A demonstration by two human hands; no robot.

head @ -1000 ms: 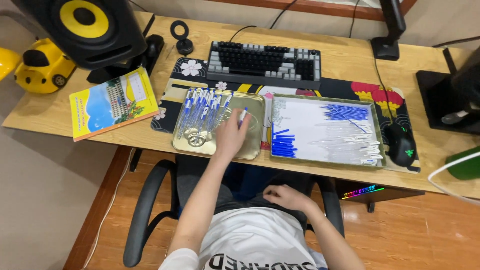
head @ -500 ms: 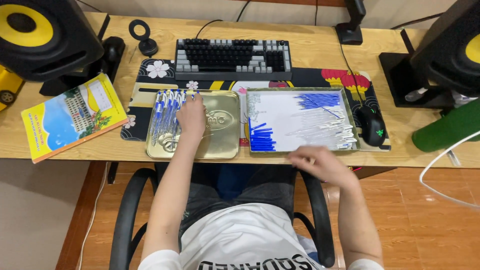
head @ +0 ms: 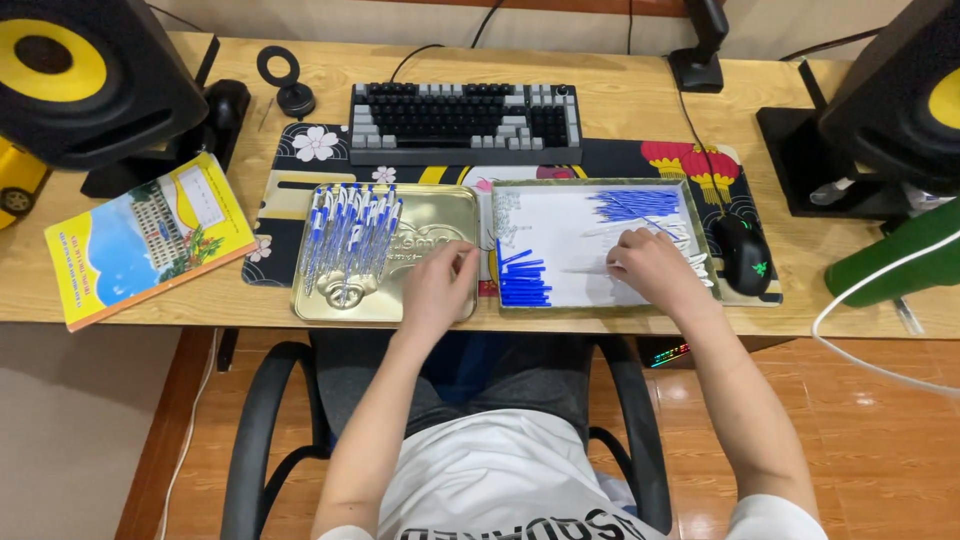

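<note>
A: Left hand (head: 435,285), fingers?
B: Curled loosely, tips drawn together at the right rim of the gold tray (head: 440,225). Whether they pinch anything, I cannot tell; too small to resolve.
A: Nearest thing to those fingertips?
B: Bare tray metal under them. The row of assembled blue-and-white pens (head: 350,235) lies well to the left of the fingers, leaning side by side against the tray's far-left part.
A: Right hand (head: 650,270)?
B: Palm down in the white-lined tray (head: 560,290), fingers bent and close together, tips touching thin white pen parts (head: 690,255) that lie under and just right of them. A firm pinch is not resolvable.
A: Around it?
B: Blue pen parts (head: 523,280) stacked to the left of the fingers, near the tray's front-left corner; a second blue pile (head: 635,205) just beyond the fingertips. Small pale bits (head: 508,215) at far left.
A: Further out?
B: Black mouse (head: 742,255) right of the hand, keyboard (head: 465,120) beyond both trays, yellow booklet (head: 150,235) far left.
</note>
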